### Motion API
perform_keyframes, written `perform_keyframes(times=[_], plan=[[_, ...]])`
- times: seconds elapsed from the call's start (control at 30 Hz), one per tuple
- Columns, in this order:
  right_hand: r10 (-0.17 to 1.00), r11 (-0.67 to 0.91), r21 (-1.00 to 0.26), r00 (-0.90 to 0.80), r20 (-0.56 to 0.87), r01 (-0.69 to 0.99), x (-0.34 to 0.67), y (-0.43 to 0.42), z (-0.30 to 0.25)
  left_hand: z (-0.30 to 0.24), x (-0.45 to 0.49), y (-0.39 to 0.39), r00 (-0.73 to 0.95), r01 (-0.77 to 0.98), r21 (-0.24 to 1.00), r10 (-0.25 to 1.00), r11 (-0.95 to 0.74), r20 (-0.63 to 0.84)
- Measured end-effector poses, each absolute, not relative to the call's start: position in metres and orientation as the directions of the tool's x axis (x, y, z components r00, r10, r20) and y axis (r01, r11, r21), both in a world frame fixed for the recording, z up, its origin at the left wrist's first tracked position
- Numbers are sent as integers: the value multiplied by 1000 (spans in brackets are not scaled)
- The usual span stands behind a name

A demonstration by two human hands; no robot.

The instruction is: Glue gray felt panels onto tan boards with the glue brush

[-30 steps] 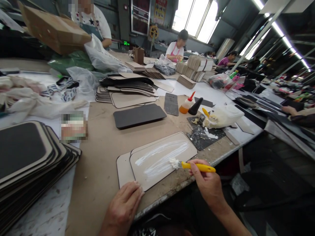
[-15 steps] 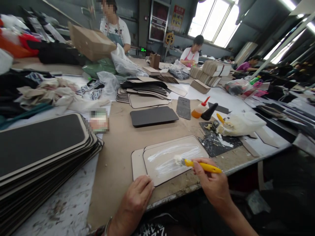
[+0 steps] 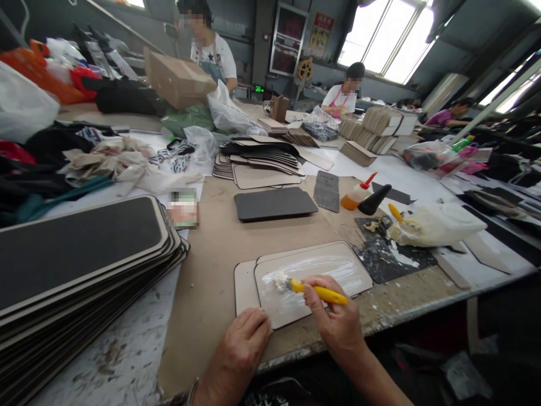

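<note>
The tan board (image 3: 313,276) lies flat near the tabletop's (image 3: 211,248) front edge, stacked on a second board (image 3: 245,285) that peeks out at its left, and white glue streaks its face. It looks thin, stiff and light, likely to skate under a stroke, and its wet face is slippery, so take it only by a dry edge or corner. Your left hand (image 3: 243,344) presses flat on the near left corner, pinning it without gripping. Your right hand (image 3: 333,318) is clenched around the yellow-handled brush (image 3: 315,290), whose glue-laden bristles touch the board's left half. Further right lie a black glue-smeared mat (image 3: 386,256) and a glue bag (image 3: 439,223).
</note>
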State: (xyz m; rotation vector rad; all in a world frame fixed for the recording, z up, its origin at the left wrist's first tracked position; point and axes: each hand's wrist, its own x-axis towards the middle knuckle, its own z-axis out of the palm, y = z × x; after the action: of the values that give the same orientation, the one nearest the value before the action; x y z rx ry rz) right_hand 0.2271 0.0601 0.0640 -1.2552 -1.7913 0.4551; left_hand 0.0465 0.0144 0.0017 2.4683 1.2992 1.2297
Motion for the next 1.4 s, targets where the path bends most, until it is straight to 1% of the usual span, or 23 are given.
perform_keyframes(times=[0.1,0.17,0.27,0.37,0.43,0.5,0.57,0.73,0.83,0.93,1.07,1.2,1.27,1.33,1.4], plan=[[888,452,-756,-155,434,473,201,66,64,-4,46,17,300,655,377,683,-655,666],[889,444,-748,-139,436,494,202,77,61,-8,45,18,292,664,354,664,-659,688],[892,378,-680,-51,449,628,237,98,57,-12,43,19,296,670,310,625,-675,722],[883,244,-582,70,464,776,294,114,54,-16,42,20,299,665,287,597,-690,744],[869,155,-520,135,477,840,329,120,53,-19,42,20,291,669,287,597,-686,747],[855,102,-473,166,491,875,352,123,54,-23,42,19,296,674,284,602,-682,742],[845,98,-430,154,512,897,362,123,55,-26,41,18,310,683,285,620,-673,721],[798,177,-305,45,601,936,355,122,58,-20,40,15,326,685,285,631,-671,704],[792,209,-277,4,611,938,349,123,60,-6,43,15,322,699,291,651,-653,688],[800,262,-308,-27,599,914,340,124,61,7,45,16,316,706,288,651,-647,690],[828,394,-450,-98,552,801,307,112,60,11,46,14,327,709,312,687,-633,649],[799,579,-549,-285,530,603,258,77,61,4,45,12,322,713,323,700,-622,638],[770,637,-585,-385,508,502,237,57,66,1,45,12,323,696,334,693,-636,645],[757,648,-630,-453,471,427,226,39,71,2,45,12,331,668,362,695,-650,638],[768,623,-681,-467,439,385,224,28,73,4,45,12,347,656,385,713,-649,610]])
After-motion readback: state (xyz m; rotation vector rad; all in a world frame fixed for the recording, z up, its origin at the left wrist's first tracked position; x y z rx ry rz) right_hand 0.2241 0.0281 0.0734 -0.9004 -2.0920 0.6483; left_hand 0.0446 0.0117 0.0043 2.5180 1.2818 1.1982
